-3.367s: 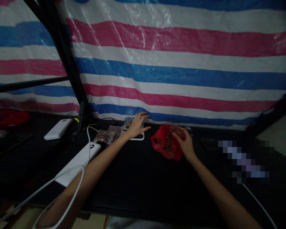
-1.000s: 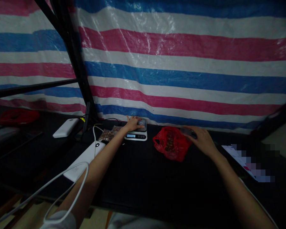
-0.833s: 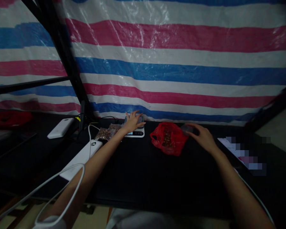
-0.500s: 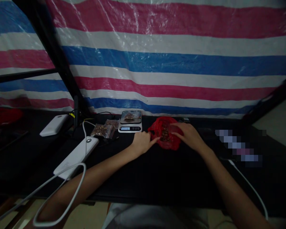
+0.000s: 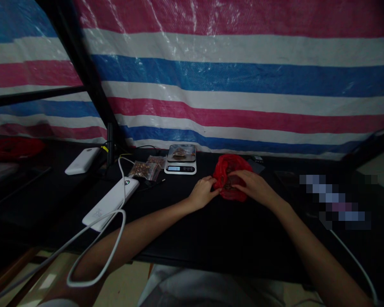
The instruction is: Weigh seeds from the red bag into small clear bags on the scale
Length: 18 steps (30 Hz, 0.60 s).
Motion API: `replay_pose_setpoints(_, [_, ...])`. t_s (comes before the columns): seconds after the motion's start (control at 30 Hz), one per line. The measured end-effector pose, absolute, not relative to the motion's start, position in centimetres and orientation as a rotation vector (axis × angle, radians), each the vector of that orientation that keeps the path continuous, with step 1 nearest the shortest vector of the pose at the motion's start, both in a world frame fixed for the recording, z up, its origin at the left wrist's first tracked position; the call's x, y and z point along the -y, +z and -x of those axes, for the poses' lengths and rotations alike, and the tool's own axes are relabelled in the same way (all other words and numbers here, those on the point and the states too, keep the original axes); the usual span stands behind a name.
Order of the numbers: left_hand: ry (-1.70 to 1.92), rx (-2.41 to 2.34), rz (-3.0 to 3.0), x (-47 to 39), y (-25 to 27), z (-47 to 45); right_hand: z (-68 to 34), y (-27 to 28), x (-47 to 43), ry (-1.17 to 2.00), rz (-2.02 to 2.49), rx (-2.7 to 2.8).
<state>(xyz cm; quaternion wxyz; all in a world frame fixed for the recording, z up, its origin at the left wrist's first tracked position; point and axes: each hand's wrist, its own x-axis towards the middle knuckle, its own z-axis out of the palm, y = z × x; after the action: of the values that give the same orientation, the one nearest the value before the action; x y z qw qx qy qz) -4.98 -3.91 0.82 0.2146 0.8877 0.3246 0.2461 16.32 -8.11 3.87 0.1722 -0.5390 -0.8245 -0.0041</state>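
Head view: the red plastic bag point(image 5: 229, 181) lies on the black table point(image 5: 192, 230), right of the digital scale point(image 5: 180, 162). The left hand point(image 5: 204, 192) pinches its near edge; the right hand point(image 5: 254, 186) rests on top, fingers closed on the film. Hold the mouth spread evenly and draw gently so the contents do not spill.

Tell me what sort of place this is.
Probably a makeshift packing stall: a striped tarp as the wall, a small digital scale on the black table, filled clear packets beside it.

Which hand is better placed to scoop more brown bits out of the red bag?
Probably the right hand: its fingers lie over the mouth of the red bag, on the brown bits. The left hand only pinches the bag's near edge, steadying it.
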Motion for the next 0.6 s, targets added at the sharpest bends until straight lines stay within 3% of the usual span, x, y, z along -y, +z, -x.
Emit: replay_pose_setpoints(0.6, [0.832, -0.915, -2.043, 3.0, 0.5, 5.1, -15.6, 2.1, 6.9, 0.663, 1.328, 1.986])
